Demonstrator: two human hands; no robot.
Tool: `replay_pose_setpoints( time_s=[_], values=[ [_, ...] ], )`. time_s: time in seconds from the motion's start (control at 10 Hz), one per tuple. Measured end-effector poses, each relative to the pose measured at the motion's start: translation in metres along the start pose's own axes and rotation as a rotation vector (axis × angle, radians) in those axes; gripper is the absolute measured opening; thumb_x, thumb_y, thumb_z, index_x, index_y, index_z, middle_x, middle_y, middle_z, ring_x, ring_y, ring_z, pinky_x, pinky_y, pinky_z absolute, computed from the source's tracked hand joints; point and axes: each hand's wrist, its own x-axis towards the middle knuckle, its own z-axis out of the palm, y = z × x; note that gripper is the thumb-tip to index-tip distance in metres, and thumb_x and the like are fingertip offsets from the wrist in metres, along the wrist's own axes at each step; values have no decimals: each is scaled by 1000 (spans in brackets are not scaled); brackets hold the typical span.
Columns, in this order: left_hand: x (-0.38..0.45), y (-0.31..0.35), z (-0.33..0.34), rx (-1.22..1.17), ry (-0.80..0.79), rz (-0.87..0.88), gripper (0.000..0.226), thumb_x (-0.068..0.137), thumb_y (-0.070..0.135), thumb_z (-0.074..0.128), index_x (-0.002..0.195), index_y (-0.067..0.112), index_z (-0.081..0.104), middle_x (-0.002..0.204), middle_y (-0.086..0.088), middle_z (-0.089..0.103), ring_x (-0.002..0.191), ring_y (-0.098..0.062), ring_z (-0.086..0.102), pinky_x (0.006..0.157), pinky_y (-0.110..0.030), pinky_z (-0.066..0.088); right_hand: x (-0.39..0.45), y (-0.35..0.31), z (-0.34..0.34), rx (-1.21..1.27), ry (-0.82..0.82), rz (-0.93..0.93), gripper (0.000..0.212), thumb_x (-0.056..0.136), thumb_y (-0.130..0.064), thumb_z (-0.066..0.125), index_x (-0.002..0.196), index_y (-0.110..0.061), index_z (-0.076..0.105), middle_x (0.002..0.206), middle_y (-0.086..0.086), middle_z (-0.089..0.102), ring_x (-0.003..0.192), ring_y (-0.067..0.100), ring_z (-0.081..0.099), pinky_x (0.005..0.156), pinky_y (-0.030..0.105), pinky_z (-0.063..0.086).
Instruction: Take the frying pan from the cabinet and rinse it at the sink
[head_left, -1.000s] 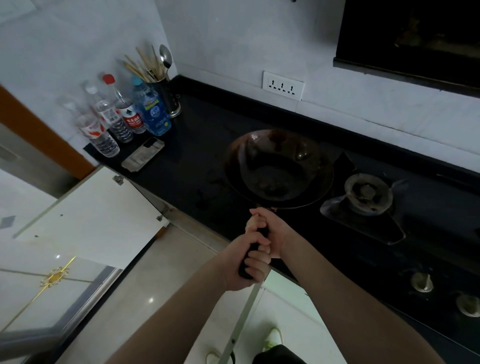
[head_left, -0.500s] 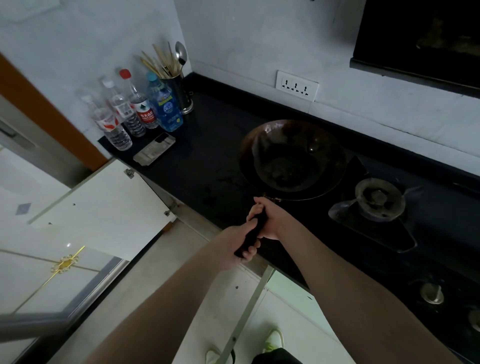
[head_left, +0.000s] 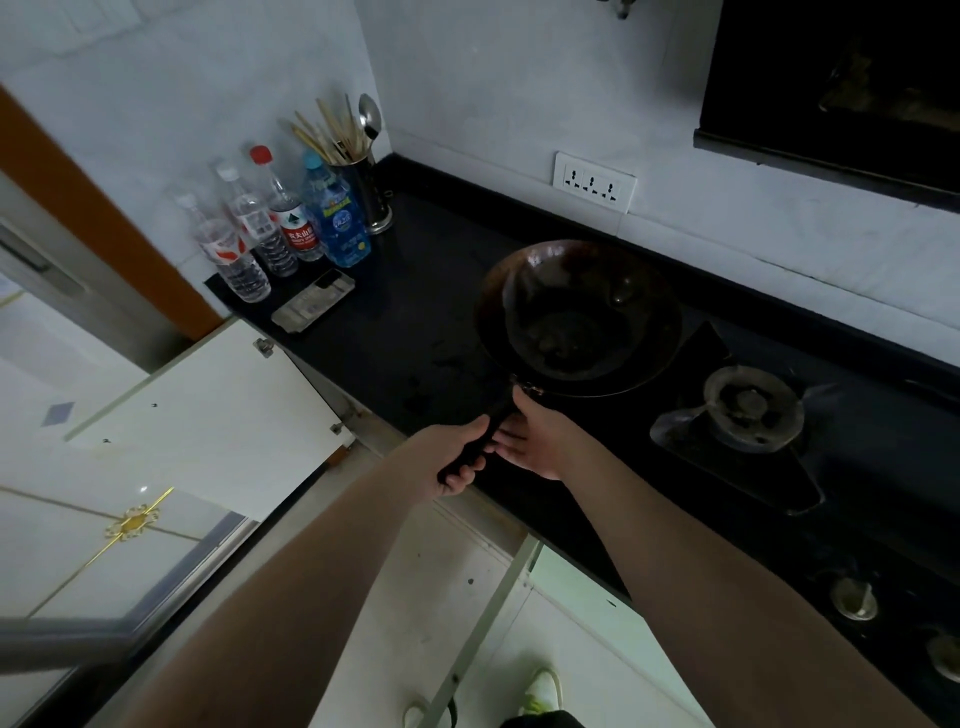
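A long black countertop (head_left: 405, 312) with a smooth, faintly glossy stone surface runs along the pale wall. Below it a flat white cabinet door (head_left: 208, 415) with small metal hinges stands swung open over the glossy tiled floor (head_left: 78, 545).

The frying pan (head_left: 579, 317) is over the countertop, just left of the gas burner (head_left: 748, 410); whether its base touches the surface cannot be told. It is round, deep and wok-like, of dark metal with a brownish, patchy sheen and rough residue in the bottom. Its straight black handle points back toward the person.

The burner is a round, dull grey ring in a dark, wedge-shaped recess. Two round metal knobs (head_left: 852, 597) sit nearer the front edge.

The left hand (head_left: 452, 462) grips the lower end of the handle, fingers wrapped fully round it. The right hand (head_left: 535, 434) lies against the handle's upper part close to the pan's rim, fingers loosely extended alongside it rather than clenched.

In the far left corner stand four clear plastic bottles (head_left: 270, 228), one with blue liquid, one with a red cap. Beside them a cylindrical metal holder (head_left: 366, 192) carries wooden chopsticks and a steel spoon. A flat rectangular silvery packet (head_left: 314, 301) lies in front of the bottles. A white triple socket (head_left: 595, 182) is set in the wall.
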Motion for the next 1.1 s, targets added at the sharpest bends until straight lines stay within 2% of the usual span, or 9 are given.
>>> replay_pose_setpoints(
  time_s=[0.2, 0.4, 0.5, 0.6, 0.7, 0.8, 0.9, 1.0, 1.1],
  values=[
    [2, 3, -6, 11, 25, 8, 45, 90, 50, 61, 96, 6, 57, 64, -1, 52, 43, -6, 39, 35, -14, 26, -37, 26, -54, -62, 51, -50, 46, 104, -39, 35, 122, -2, 56, 110, 12, 68, 100, 24, 64, 86, 37, 52],
    [6, -2, -6, 10, 44, 22, 45, 90, 51, 61, 91, 6, 55, 64, -1, 49, 42, -6, 37, 32, -15, 25, -66, 42, -82, -205, 110, -140, 40, 105, -33, 35, 116, -6, 64, 109, 8, 72, 99, 19, 69, 83, 31, 55],
    [5, -6, -1, 41, 92, 34, 47, 88, 53, 61, 85, 6, 57, 62, 0, 50, 41, -6, 39, 32, -15, 25, -85, 51, -88, -246, 155, -170, 39, 106, -29, 32, 114, -7, 63, 104, 7, 74, 95, 19, 71, 80, 30, 57],
    [4, -5, 2, 62, 128, 24, 48, 87, 55, 62, 84, 7, 61, 62, 0, 54, 44, -7, 42, 35, -16, 28, -99, 68, -93, -221, 140, -174, 35, 106, -26, 31, 120, -8, 57, 97, 8, 75, 85, 21, 74, 69, 29, 60],
    [5, -4, 2, 113, 172, 26, 50, 87, 57, 60, 83, 7, 64, 66, -2, 60, 50, -11, 50, 40, -19, 36, -110, 94, -92, -311, 296, -213, 37, 105, -33, 34, 118, -10, 60, 94, 8, 76, 83, 26, 73, 71, 33, 59],
    [6, -2, -2, 100, 245, 59, 53, 89, 57, 55, 97, 5, 63, 84, -9, 66, 65, -20, 62, 52, -27, 53, -122, 116, -92, -348, 395, -225, 46, 103, -44, 33, 111, -13, 66, 93, 5, 77, 88, 28, 72, 80, 38, 57],
    [-7, -10, -11, 169, 410, 155, 49, 93, 52, 49, 118, 10, 52, 99, -10, 61, 79, -28, 66, 64, -37, 58, -142, 131, -88, -404, 416, -227, 49, 101, -48, 34, 109, -12, 67, 96, 4, 76, 88, 26, 72, 83, 38, 55],
    [-26, -37, -20, 378, 458, 435, 48, 95, 43, 48, 135, 18, 36, 105, -9, 61, 82, -24, 64, 61, -35, 51, -157, 142, -82, -475, 459, -274, 42, 101, -43, 40, 112, -11, 64, 99, 3, 74, 85, 26, 72, 84, 38, 55],
    [-54, -64, -17, 643, 427, 631, 49, 95, 42, 49, 138, 22, 37, 122, -4, 54, 94, -19, 61, 82, -43, 54, -171, 155, -69, -563, 490, -313, 35, 101, -39, 43, 118, -14, 60, 99, 0, 73, 84, 23, 72, 83, 36, 55]
  ],
)
